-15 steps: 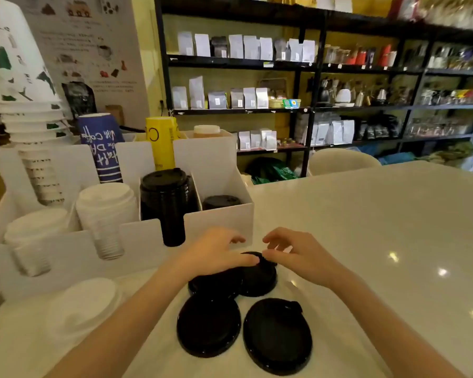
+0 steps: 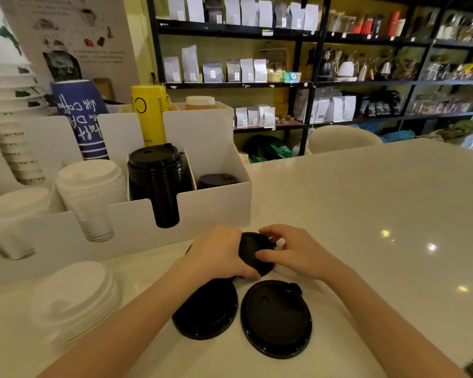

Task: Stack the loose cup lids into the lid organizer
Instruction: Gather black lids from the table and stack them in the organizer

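Between my two hands is a small black lid (image 2: 253, 248), tilted up off the counter. My left hand (image 2: 219, 255) wraps its left side and my right hand (image 2: 290, 248) pinches its right edge. Two larger black lids lie flat nearer me, one on the left (image 2: 206, 309) and one on the right (image 2: 276, 317). The white lid organizer (image 2: 213, 208) stands just behind my hands. Its slots hold a tall stack of black lids (image 2: 155, 181), a short black stack (image 2: 216, 180) and white lid stacks (image 2: 90, 192).
A loose pile of white lids (image 2: 71, 298) sits on the counter at the near left. Paper cup stacks (image 2: 11, 110), a blue cup sleeve (image 2: 79, 118) and a yellow one (image 2: 148, 115) rise behind the organizer. The white counter (image 2: 366, 214) stretches right; shelves stand beyond.
Both hands have closed in on the small black lid and tipped it up from the counter. The view has moved closer and a little lower.
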{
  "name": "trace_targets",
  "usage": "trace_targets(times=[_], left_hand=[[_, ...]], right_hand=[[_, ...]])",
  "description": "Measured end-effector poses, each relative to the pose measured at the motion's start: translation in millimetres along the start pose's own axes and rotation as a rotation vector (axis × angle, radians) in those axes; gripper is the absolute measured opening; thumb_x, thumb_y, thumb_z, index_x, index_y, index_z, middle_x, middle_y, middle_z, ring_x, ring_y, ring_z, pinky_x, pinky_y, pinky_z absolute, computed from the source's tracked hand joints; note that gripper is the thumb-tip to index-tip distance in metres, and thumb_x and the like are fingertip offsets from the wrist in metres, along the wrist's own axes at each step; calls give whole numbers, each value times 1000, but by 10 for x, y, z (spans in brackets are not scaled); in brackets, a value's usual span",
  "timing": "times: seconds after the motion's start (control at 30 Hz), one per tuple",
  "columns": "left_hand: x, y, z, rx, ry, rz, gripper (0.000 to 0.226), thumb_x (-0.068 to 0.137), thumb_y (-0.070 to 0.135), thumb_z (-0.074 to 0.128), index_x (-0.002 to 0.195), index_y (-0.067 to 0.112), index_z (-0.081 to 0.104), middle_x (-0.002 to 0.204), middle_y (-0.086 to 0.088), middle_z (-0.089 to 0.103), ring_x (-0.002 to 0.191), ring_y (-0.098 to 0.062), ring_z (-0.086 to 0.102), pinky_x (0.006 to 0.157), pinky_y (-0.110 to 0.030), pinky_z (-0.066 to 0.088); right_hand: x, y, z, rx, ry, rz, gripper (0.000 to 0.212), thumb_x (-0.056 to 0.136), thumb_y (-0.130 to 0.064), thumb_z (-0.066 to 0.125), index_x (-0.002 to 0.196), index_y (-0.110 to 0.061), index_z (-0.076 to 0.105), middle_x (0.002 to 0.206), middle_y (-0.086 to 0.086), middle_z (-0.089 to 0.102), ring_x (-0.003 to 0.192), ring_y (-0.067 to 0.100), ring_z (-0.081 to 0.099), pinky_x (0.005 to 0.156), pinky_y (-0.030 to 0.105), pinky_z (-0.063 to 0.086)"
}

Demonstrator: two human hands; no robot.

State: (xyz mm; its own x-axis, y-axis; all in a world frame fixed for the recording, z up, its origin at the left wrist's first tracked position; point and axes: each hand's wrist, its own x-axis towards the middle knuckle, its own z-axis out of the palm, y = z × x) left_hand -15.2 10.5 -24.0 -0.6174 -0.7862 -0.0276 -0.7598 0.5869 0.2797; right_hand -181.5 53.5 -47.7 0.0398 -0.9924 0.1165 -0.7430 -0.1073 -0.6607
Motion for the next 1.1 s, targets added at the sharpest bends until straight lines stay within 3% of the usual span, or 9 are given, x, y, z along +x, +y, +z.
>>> trace_targets(times=[0.13,0.4,0.6,0.77,0.9,1.1], left_hand=[[-15,24,-14,12,42,20,55,54,58,69,84,14,54,78,-3,61,71,-20,56,63,-37,49],[-48,89,-49,-119,136,87,56,57,61,66,95,21,57,84,-1,66,76,-18,59,69,-42,52],[-77,149,-62,-258,265,121,51,59,57,66,97,25,54,85,3,64,76,-12,58,68,-37,52],[-77,172,-63,-392,338,117,56,57,55,68,102,26,51,90,6,62,82,-11,57,65,-26,49],[-85,202,-62,-459,382,136,60,59,56,68,109,28,49,99,8,61,89,-8,54,71,-22,48],[-64,212,-53,-636,372,123,55,57,53,71,104,33,52,96,14,63,87,5,54,66,-7,43]], right_hand=[[-11,-17,-17,40,51,11,52,74,-36,62,122,-23,51,121,-2,58,98,7,50,79,18,37],[-43,-115,-60,123,216,-53,34,82,-25,54,116,-25,56,112,-10,54,102,5,45,79,8,30],[-52,-227,-172,-16,291,-164,35,87,-22,44,120,-21,53,121,-3,55,103,1,37,82,5,26],[-37,-337,-313,-108,310,-201,34,88,-20,41,119,-20,54,123,0,57,108,8,41,92,20,26],[-15,-453,-407,-226,334,-235,34,89,-20,39,119,-19,55,120,1,59,108,12,43,90,22,28],[-17,-609,-472,-399,334,-297,35,88,-20,37,118,-16,55,120,2,60,110,17,45,96,31,31]])
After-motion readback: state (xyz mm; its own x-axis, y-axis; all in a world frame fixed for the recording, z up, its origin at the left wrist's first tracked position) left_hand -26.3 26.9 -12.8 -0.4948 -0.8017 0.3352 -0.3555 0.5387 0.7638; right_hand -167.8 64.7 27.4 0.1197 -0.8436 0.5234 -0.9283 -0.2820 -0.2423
